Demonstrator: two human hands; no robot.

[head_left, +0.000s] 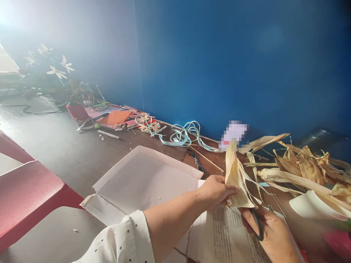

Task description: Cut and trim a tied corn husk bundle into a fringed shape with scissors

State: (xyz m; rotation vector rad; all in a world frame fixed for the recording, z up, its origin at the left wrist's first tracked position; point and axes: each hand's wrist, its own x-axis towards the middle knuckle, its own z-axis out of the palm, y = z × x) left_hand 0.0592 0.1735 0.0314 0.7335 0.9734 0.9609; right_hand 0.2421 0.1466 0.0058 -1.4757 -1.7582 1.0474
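Between its thumb and fingers my left hand [218, 190] pinches a dry corn husk [235, 175], pale yellow and frayed along its right side. My right hand [268, 228] is closed around scissors [257, 224] with black handles, just below the husk's lower edge. The blades are mostly hidden, so I cannot tell if they touch the husk. Under both hands lies a sheet of printed paper [223, 233]. More dried husks [307, 164] are heaped to the right, some resting over a white cup-like container [312, 206] lying on its side.
An open white cardboard box [148, 175] lies left of my hands, with a second pair of scissors [195, 160] behind it. Light-blue cord [182, 135], orange paper [117, 117] and husk flowers [57, 71] line the blue wall [219, 65]. A red chair [33, 193] stands left.
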